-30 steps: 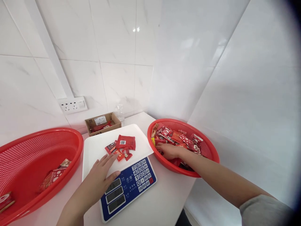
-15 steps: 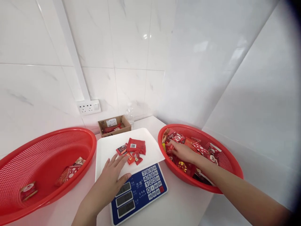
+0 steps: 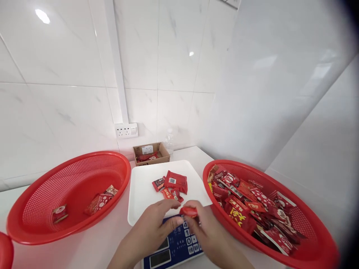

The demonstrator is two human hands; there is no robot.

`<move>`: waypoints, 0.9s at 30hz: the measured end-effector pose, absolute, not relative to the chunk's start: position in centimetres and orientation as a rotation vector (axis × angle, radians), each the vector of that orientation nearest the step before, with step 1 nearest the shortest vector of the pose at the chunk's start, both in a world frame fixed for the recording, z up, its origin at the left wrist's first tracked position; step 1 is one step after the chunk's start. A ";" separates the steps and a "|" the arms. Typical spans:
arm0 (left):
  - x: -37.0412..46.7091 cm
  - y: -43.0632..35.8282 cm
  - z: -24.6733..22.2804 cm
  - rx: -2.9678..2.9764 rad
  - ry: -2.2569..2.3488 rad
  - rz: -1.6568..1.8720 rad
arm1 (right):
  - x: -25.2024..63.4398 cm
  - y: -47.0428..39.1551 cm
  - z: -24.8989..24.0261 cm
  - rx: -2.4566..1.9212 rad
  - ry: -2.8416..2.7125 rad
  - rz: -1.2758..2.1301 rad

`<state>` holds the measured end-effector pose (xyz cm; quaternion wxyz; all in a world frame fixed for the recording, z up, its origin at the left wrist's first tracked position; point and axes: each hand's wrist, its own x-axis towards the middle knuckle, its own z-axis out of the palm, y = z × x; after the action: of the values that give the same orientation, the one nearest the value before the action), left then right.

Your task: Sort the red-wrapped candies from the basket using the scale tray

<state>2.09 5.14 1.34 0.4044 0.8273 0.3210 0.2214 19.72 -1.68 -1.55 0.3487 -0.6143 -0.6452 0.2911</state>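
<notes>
My right hand (image 3: 206, 228) is closed on a small red-wrapped snack packet (image 3: 189, 212), above the near edge of the scale's white pan (image 3: 143, 186). Just left of that packet is my left hand (image 3: 157, 224), thumb and fingers apart, holding nothing. Both hands partly cover the scale's blue keypad panel (image 3: 179, 243) and displays. On the pan beyond them lie a larger red packet (image 3: 176, 181) with a barcode label and several smaller ones, including a dark-and-red packet (image 3: 159, 183).
At right, a red mesh basket (image 3: 316, 224) holds many red snack packets. Another red basket (image 3: 68, 164) at left has a few packets. Behind the scale stand a cardboard box (image 3: 153, 161) and a clear bottle (image 3: 169, 141), below a wall socket (image 3: 126, 130).
My right hand has come out of the right basket to above the scale with a red packet. My left hand has moved right, beside it. The view has shifted left.
</notes>
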 end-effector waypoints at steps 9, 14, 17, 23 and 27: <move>2.4 5.4 1.1 1.895 0.796 0.701 | 17.3 -0.3 -2.5 -1.265 -1.765 0.884; 2.6 5.1 1.1 1.580 0.604 0.794 | 16.6 0.1 -2.2 -1.160 -1.674 0.948; 2.8 5.0 1.0 1.501 0.571 0.875 | 16.2 0.5 -1.6 -1.097 -1.598 0.959; 3.2 3.9 1.1 1.665 0.804 1.097 | 16.7 1.1 0.3 -1.123 -1.643 0.735; 4.3 2.9 1.4 1.568 0.832 1.101 | 17.5 1.1 1.1 -1.077 -1.822 0.642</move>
<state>4.29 2.90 1.38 0.5026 0.6490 0.3442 0.4557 17.51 1.14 1.06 0.4481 -0.4353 -0.7364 0.2595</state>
